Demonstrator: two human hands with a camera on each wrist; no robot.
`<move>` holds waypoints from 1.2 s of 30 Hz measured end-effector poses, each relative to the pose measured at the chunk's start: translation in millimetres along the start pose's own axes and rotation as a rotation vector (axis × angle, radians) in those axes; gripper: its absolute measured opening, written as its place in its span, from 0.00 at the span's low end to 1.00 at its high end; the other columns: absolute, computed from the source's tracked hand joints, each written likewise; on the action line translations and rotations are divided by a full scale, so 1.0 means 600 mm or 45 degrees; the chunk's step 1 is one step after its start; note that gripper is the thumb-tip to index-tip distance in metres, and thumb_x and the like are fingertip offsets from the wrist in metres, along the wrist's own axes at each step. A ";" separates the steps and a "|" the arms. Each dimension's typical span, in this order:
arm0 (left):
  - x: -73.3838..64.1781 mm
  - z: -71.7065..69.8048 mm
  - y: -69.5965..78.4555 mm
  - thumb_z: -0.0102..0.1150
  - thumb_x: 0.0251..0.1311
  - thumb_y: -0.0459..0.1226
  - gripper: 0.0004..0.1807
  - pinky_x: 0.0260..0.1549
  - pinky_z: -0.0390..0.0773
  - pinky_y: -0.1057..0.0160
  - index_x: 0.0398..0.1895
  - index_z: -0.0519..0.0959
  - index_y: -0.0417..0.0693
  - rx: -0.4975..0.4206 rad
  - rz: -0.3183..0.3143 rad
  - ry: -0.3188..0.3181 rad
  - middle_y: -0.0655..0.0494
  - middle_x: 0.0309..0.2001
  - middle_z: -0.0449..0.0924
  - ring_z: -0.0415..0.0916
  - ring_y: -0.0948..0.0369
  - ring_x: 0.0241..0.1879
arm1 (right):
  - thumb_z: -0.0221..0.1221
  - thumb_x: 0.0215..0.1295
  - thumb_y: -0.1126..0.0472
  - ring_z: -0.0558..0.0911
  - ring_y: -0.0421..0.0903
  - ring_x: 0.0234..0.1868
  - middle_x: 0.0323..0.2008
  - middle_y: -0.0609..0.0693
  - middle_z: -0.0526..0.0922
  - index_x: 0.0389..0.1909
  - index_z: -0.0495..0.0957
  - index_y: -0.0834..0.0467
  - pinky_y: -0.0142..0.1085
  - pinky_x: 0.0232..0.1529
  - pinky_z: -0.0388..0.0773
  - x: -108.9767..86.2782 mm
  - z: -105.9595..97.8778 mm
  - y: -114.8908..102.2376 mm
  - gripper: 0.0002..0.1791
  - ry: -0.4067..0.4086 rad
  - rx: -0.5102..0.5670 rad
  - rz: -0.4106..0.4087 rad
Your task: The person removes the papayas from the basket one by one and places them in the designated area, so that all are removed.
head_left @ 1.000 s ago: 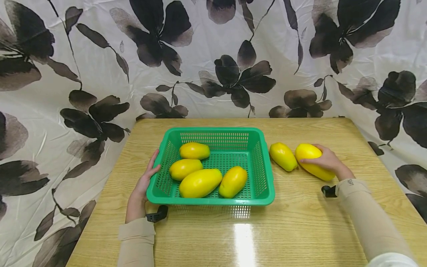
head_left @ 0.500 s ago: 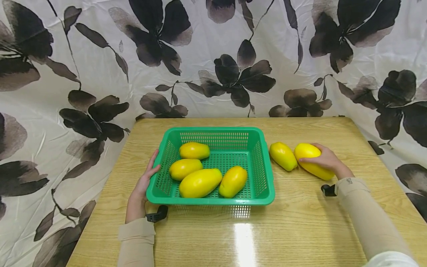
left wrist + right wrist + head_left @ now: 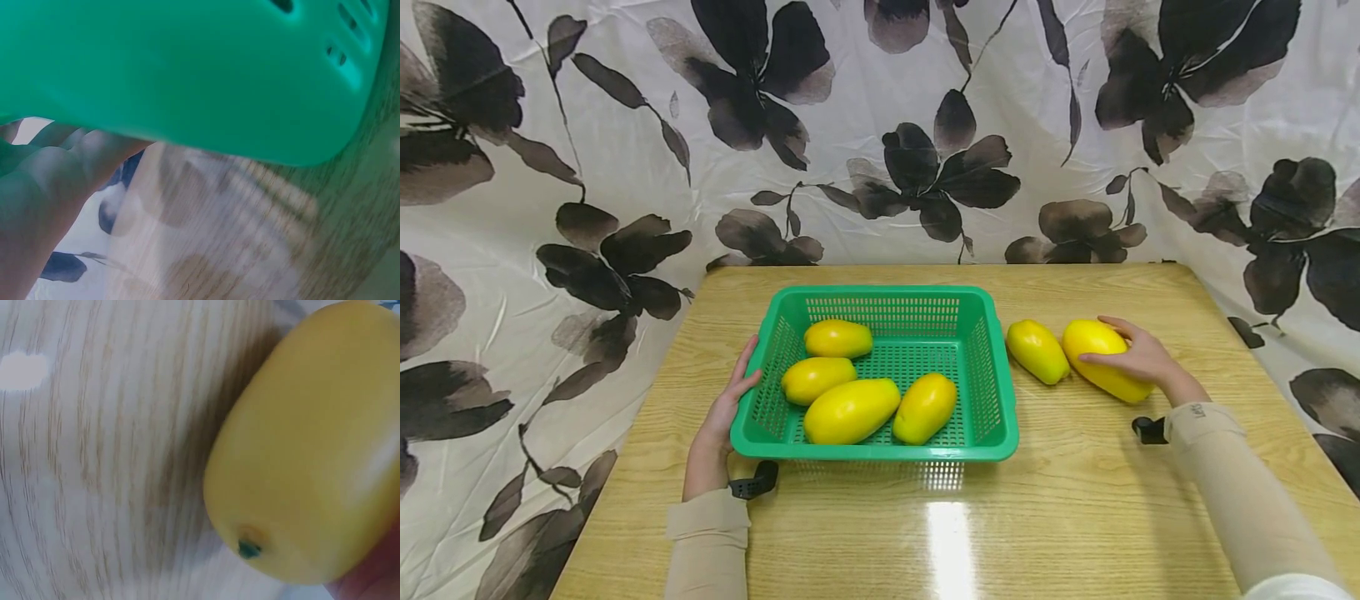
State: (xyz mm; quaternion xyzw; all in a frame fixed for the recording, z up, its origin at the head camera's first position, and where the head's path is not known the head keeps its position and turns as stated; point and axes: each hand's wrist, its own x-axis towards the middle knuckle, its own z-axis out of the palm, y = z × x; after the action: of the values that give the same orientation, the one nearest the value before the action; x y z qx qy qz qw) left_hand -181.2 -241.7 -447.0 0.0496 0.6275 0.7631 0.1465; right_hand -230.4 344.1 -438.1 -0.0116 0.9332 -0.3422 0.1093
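A green plastic basket (image 3: 880, 452) stands on the table with several yellow papayas (image 3: 850, 412) inside. My left hand (image 3: 724, 410) rests against the basket's left side, its fingers and thumb extended along the rim; the left wrist view shows this hand (image 3: 56, 181) beside the green wall (image 3: 187, 81). On the right, my right hand (image 3: 1138, 358) holds a large yellow papaya (image 3: 1093, 337), thumb on the near side and fingers over the far side. That papaya (image 3: 306, 450) fills much of the right wrist view, its green stem end showing. Another papaya (image 3: 1037, 352) lies between it and the basket.
The wooden table (image 3: 850, 533) extends in front of the basket and along its right. A white cloth with dark flowers (image 3: 880, 125) hangs behind the table and at both sides.
My right hand and wrist have shifted slightly right, and the papaya under the hand has turned a little. The left hand and the basket stay put.
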 end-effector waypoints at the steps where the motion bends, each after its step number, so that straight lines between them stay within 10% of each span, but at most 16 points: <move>1: 0.000 0.000 0.000 0.27 0.73 0.40 0.29 0.53 0.65 0.57 0.71 0.34 0.72 -0.004 0.000 -0.001 0.58 0.71 0.23 0.37 0.48 0.68 | 0.62 0.53 0.42 0.59 0.68 0.58 0.62 0.73 0.55 0.70 0.47 0.60 0.61 0.52 0.57 -0.001 -0.002 -0.001 0.51 0.007 -0.002 -0.008; 36: 0.000 -0.002 -0.003 0.27 0.73 0.41 0.29 0.51 0.67 0.58 0.71 0.34 0.73 -0.027 0.013 -0.015 0.58 0.71 0.23 0.39 0.46 0.67 | 0.69 0.48 0.55 0.65 0.65 0.58 0.63 0.62 0.61 0.70 0.53 0.49 0.62 0.52 0.60 -0.019 -0.023 -0.142 0.49 0.107 0.032 -0.415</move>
State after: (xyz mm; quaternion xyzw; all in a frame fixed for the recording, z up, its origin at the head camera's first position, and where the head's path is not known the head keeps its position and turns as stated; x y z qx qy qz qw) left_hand -181.6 -242.7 -449.2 0.0558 0.6183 0.7701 0.1470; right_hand -226.6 288.9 -370.9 -0.1471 0.9182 -0.3674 0.0132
